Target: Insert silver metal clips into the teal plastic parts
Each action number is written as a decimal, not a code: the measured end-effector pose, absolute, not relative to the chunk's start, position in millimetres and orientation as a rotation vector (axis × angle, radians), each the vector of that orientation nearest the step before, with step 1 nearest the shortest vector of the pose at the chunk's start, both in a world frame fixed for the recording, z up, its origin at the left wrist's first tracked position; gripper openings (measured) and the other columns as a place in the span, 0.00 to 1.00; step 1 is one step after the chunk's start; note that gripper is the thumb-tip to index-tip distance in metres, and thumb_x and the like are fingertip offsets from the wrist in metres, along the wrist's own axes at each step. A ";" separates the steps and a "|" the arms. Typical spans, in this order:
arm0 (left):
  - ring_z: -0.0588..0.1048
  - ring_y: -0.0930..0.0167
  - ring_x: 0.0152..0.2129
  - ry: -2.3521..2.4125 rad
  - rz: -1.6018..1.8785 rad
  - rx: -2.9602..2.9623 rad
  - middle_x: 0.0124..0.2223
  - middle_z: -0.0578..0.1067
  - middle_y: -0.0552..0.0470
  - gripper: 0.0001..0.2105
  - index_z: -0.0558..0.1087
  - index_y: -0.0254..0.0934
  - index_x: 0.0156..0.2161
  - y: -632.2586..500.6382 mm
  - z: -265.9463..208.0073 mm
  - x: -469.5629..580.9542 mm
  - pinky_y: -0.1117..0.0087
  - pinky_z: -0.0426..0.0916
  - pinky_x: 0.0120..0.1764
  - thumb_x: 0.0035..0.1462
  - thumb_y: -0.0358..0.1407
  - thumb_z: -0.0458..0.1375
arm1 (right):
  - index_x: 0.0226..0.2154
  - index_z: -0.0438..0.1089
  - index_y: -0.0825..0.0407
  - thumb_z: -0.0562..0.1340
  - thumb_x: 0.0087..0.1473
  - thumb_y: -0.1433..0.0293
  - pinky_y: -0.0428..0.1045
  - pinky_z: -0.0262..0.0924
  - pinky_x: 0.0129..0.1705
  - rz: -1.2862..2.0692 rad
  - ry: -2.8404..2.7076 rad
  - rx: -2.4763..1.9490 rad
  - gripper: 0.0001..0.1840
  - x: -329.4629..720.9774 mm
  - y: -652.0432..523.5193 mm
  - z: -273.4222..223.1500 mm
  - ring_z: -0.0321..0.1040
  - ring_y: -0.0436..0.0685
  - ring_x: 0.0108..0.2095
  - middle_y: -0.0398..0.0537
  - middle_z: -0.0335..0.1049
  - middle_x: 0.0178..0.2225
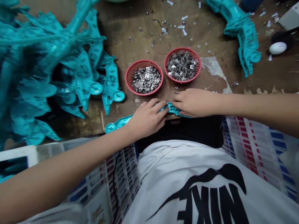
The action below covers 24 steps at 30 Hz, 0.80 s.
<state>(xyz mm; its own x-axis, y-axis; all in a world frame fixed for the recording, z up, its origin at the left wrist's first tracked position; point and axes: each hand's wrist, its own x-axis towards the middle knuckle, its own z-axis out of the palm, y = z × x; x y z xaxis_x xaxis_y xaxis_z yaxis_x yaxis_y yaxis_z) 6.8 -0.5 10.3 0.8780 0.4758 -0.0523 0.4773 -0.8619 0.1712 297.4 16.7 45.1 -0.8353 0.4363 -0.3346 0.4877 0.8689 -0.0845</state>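
Inspecting from my remote station, I find both hands on one slim turquoise part [173, 108] at the table's near edge. The left hand [150, 119] is palm down, fingers slightly parted and bent over the part; the right hand [190, 102] is curled over it just beside. I cannot tell whether either set of fingertips pinches anything.

Risk, in my judgement: the part lies along the edge, so uneven pressure could tip it or slide it off. A small metal piece, if let go early, could seat crooked or drop out. Beyond the hands, two red baskets of metal pieces, the left basket [129, 76] and the right basket [182, 49], stand near enough for a knuckle to catch a rim and spill them. Farther out, the heaped turquoise parts [83, 70] overlap loosely; pulling one could drag others down.

Not verifiable: the right fingertips, the left thumb and the part's middle are covered. A dark speck by the right index finger is too small to identify. The heap is blurred and runs out of frame at left; the far turquoise part [244, 34] is cut off at the top.
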 end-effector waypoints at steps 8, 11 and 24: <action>0.79 0.41 0.71 0.774 -0.034 2.788 0.73 0.86 0.28 0.24 0.84 0.32 0.73 0.8 9.9 10.0 0.39 0.84 0.64 0.84 0.36 0.56 | 0.65 0.83 0.63 0.59 0.88 0.72 0.58 0.65 0.49 -0.237 2.682 0.674 0.19 294.7 17.1 49.8 0.84 0.69 0.52 0.66 0.86 0.58; 0.79 0.40 0.72 0.764 -0.049 2.807 0.74 0.84 0.25 0.27 0.82 0.28 0.76 0.6 8.5 9.5 0.38 0.84 0.64 0.85 0.37 0.52 | 0.66 0.82 0.64 0.58 0.89 0.71 0.58 0.65 0.48 -0.230 2.666 0.678 0.20 294.3 17.8 51.0 0.85 0.70 0.52 0.66 0.86 0.57; 0.78 0.41 0.77 0.922 0.219 2.839 0.76 0.84 0.33 0.24 0.81 0.37 0.78 35.6 44.0 -24.2 0.34 0.76 0.75 0.89 0.43 0.56 | 0.69 0.80 0.60 0.79 0.78 0.48 0.59 0.74 0.52 -0.340 2.536 0.852 0.36 289.0 14.6 69.5 0.86 0.75 0.61 0.65 0.86 0.64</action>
